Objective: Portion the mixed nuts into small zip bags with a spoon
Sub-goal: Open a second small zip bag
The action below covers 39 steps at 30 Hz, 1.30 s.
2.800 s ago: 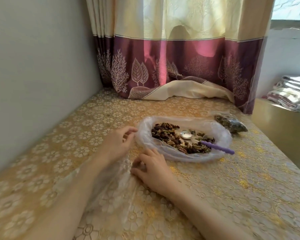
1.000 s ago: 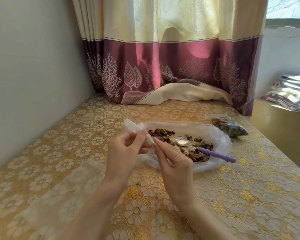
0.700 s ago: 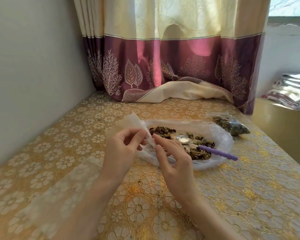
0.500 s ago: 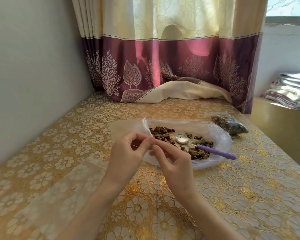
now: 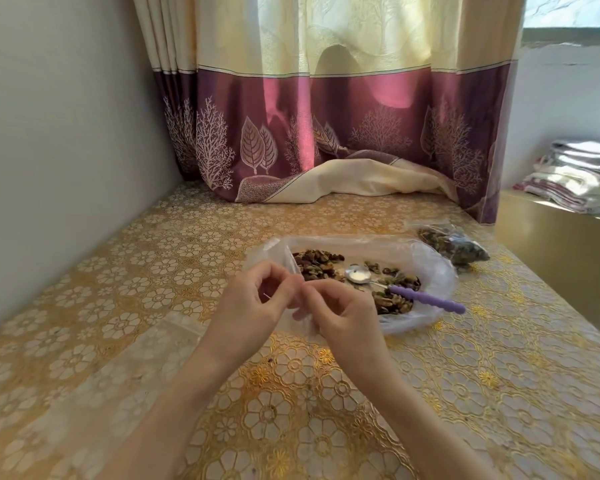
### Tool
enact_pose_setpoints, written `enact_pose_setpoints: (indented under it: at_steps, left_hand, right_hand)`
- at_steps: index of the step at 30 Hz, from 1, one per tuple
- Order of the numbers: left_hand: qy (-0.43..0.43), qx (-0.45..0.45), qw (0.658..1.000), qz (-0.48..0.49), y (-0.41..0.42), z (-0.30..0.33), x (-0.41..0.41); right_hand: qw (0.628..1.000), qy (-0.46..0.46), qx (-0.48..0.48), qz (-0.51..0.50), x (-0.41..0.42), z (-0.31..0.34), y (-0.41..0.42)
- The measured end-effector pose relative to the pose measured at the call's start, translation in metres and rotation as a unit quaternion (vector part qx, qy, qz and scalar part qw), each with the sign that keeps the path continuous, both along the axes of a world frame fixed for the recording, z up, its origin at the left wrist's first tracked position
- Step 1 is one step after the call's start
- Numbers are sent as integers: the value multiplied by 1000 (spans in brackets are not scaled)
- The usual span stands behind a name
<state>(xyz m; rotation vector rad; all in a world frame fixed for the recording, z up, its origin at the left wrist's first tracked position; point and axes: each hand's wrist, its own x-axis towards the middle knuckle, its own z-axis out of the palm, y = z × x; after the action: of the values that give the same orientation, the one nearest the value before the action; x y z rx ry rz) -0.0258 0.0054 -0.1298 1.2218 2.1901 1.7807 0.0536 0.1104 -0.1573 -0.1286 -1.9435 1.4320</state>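
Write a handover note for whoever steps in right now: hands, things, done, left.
Left hand and right hand: both pinch the mouth of an empty small zip bag, held over the table.
Spoon: lies untouched on the mixed nuts in the big plastic bag.
Done: one filled bag lies to the far right.
Left: open this bag, spoon nuts in, seal. Spare bags lie on the left.

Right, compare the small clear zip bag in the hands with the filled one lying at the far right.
The small clear zip bag looks empty and is pinched by the left hand and right hand; the filled zip bag of nuts bulges and lies untouched on the gold tablecloth. Both are clear plastic.
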Motion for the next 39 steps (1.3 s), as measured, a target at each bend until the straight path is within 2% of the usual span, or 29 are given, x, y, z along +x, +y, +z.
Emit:
enact_pose_setpoints:
  at_steps: [2, 5, 9, 11, 17, 25, 29, 30, 32, 35, 37, 39]
  left_hand:
    - [11, -12, 1000, 6, -1, -2, -1]
    - [30, -43, 999, 12, 0, -4, 0]
    - [139, -82, 986, 33, 1, -7, 2]
    - [159, -80, 984, 33, 1, -7, 3]
    - [164, -66, 984, 21, 3, -8, 4]
    - [165, -63, 984, 24, 2, -7, 4]
    - [144, -45, 989, 8, 2, -5, 7]
    - [141, -36, 989, 12, 2, -5, 7]
    - [147, -22, 988, 35, 1, -3, 4]
    - [180, -42, 981, 56, -3, -1, -1]
    - [220, -66, 972, 60, -4, -1, -2]
    - [241, -74, 966, 57, -3, -1, 0]
  right_hand:
    - [998, -7, 63, -16, -1, -1, 1]
    - [996, -1, 79, -37, -1, -3, 2]
    - [994, 1, 103, -47, 0, -1, 3]
    - [992, 0, 117, -45, 1, 0, 4]
    - [999, -37, -28, 19, 1, 5, 4]
    - [992, -59, -111, 22, -1, 4, 1]
    - [976, -58, -210, 20, 0, 7, 9]
    - [979, -50, -196, 7, 0, 8, 11]
    - [994, -39, -76, -61, 0, 8, 12]
    - [982, -27, 97, -162, -1, 7, 12]
    - [964, -25, 147, -222, 0, 7, 19]
    - [949, -7, 154, -275, 2, 7, 28]
